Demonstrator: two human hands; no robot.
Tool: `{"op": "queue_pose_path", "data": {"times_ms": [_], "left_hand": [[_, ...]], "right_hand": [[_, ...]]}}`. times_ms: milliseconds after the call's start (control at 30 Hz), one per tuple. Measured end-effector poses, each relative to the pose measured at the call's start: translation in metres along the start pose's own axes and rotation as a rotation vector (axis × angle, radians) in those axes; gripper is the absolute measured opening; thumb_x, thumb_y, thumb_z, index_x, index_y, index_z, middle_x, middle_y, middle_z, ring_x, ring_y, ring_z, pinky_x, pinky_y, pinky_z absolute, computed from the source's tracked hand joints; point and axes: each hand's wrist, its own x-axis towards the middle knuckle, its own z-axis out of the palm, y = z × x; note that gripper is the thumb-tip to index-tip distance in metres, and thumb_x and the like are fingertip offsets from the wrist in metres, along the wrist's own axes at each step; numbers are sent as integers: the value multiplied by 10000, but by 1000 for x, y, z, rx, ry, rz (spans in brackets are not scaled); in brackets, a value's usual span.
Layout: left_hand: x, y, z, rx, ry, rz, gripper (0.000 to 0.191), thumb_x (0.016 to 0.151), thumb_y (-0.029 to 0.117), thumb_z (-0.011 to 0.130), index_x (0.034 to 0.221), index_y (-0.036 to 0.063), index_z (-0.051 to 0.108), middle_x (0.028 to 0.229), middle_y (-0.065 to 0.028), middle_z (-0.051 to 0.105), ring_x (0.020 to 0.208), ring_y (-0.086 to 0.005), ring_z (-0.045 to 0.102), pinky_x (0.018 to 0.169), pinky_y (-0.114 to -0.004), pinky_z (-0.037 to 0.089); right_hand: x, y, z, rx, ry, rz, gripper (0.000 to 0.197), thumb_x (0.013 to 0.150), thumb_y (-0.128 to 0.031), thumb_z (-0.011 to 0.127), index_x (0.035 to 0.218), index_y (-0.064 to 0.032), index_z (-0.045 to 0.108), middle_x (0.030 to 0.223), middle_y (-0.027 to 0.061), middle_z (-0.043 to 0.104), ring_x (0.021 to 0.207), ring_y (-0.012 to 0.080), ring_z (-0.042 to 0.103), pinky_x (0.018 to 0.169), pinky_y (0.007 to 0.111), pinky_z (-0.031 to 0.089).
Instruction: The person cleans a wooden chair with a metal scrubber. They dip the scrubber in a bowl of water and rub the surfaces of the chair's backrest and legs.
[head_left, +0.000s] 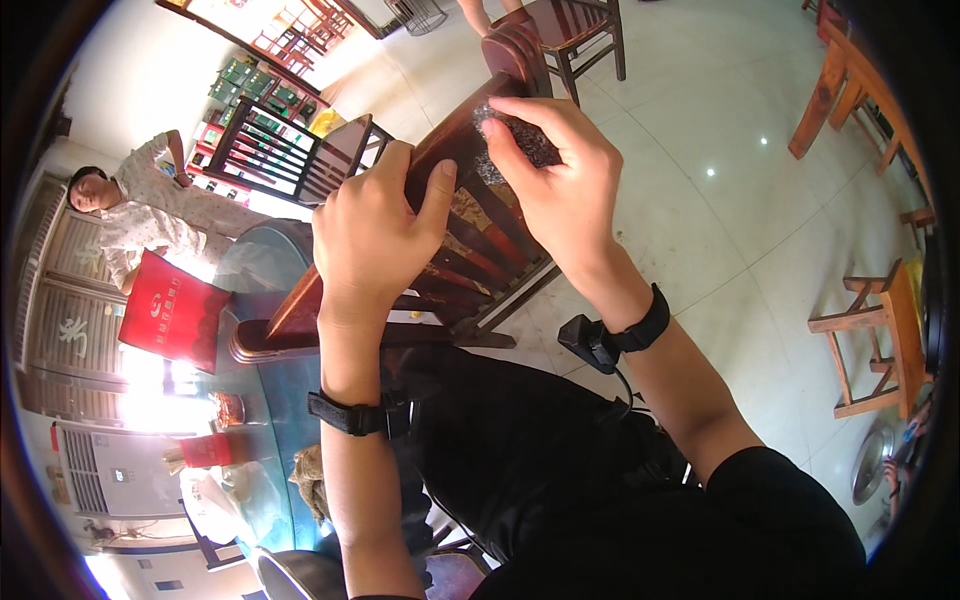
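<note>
A dark red wooden chair (301, 294) with a slatted back lies tilted before me. My left hand (382, 225) grips the top rail of its backrest, fingers over the far side and thumb on the near side. Near the rail's other end, my right hand (562, 169) pinches a grey steel-wool scouring pad (491, 166) between thumb and fingers, against the wood at the top of the slats. Worn, discoloured patches show on the chair behind the slats. Both wrists wear black straps, the right one with a small black device.
To the left stands a round table (289, 405) with a red bag (172, 311), a brown cloth (307, 480) and a red box of chopsticks (206, 451). A person stands beyond it. Dark chairs (255, 150) are ahead, one with another person's arms near it; wooden stools (900, 337) stand at right.
</note>
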Motion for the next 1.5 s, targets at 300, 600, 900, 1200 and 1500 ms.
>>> {"op": "queue_pose_path", "data": {"times_ms": [300,600,900,1200,1500], "left_hand": [[0,-7,8,63,70,109,446,899,501,799,923,93,619,719,-167,720,683,-432,727,626,-526,578],[0,-2,5,94,48,75,425,890,471,786,946,81,627,754,-180,740,715,-429,743,654,-532,589],[3,-3,-4,92,-50,47,403,838,368,751,1073,58,644,853,-223,754,807,-445,739,729,-555,580],[-1,-9,-9,37,-124,70,424,809,349,737,1093,57,620,823,-223,732,805,-450,729,739,-563,568],[0,-6,-11,63,-120,82,359,814,324,722,1010,50,599,805,-187,734,781,-414,738,715,-533,584]], "right_hand": [[-3,-2,8,-8,22,40,143,928,8,825,1066,-4,792,933,105,811,826,114,744,732,269,581],[9,0,4,-54,-1,28,170,857,-25,837,968,-45,710,836,153,739,737,351,739,661,412,576],[1,-9,11,-83,-94,77,114,904,-8,810,1007,-17,760,856,118,795,729,141,753,644,297,569],[6,-5,-1,-61,-277,-15,115,920,4,797,1009,-15,726,888,116,791,792,174,772,714,303,582],[14,-15,5,-90,-174,49,127,894,20,805,985,-19,724,900,118,784,788,174,768,695,304,579]]}}
